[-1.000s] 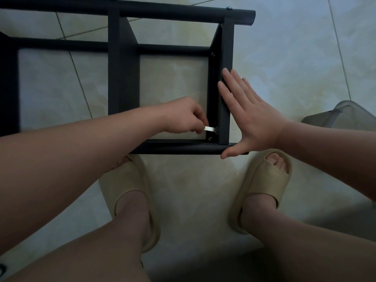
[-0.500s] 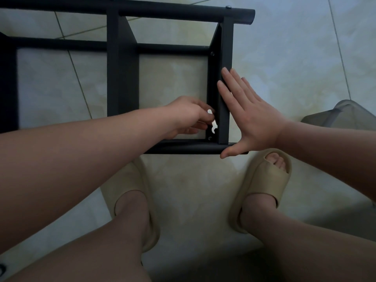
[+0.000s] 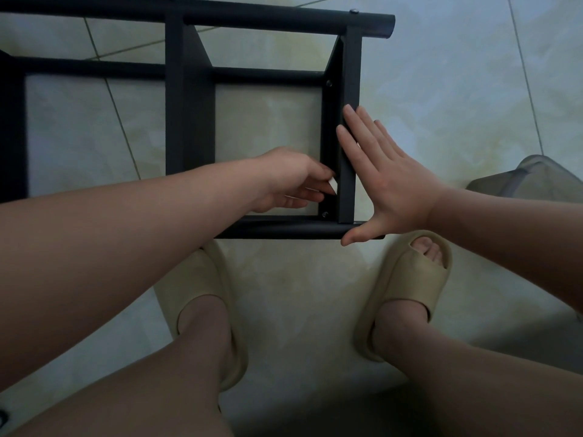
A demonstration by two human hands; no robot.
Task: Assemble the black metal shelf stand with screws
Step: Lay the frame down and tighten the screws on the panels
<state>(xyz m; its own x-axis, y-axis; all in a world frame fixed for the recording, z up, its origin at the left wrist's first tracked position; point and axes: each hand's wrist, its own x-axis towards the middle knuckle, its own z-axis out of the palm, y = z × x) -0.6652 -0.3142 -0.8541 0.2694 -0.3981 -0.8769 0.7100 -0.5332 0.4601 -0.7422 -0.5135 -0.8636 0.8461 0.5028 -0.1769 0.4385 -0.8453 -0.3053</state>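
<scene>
Frame [image 3: 189, 105] looks stiff and heavy-ish, so right hand [image 3: 388, 184] lies flat, grip wide open, bracing the upright [image 3: 349, 89], while left hand [image 3: 290, 181] pinches the little wrench [image 3: 332, 185].

My left grip [image 3: 291, 181] loosens from the tight fist of a second ago. Back then the small white wrench [image 3: 332, 184] juts out level from my fingertips toward the black post [image 3: 346, 197], just above the lower screw [image 3: 325, 213]. Half a second ago it stands upright at my fingertips. Now only a short slanted tip of it shows past my thumb and forefinger, a little farther above the screw. My lower fingers uncurl and stretch out beneath the tool toward the post, and my wrist rolls so more of their underside shows.
</scene>
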